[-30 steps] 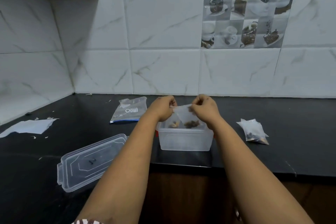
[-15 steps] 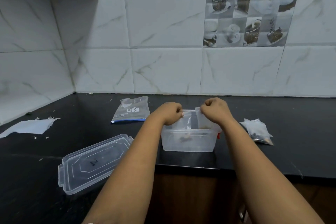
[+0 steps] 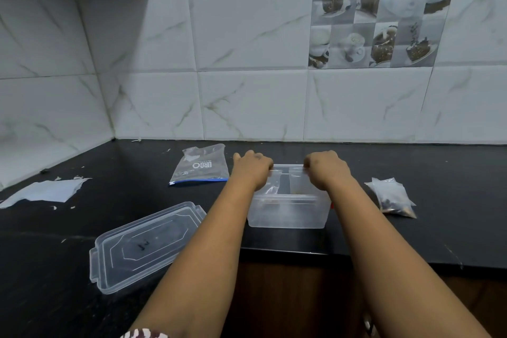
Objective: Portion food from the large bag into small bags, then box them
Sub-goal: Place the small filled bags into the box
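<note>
Left hand point(image 3: 253, 170) and right hand point(image 3: 326, 171) pinch small bag point(image 3: 297, 182) inside clear box point(image 3: 288, 212); lid point(image 3: 145, 247) nearby.

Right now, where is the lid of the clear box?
In the head view the clear lid lies flat on the black counter at lower left, off the open box and left of the left forearm, nearer than the printed zip bag.

Both forearms are bare up from the left hand point(image 3: 253, 170) and right hand point(image 3: 326, 170). A red-and-white patterned sleeve edge point(image 3: 144, 334) shows far behind the left hand.
</note>
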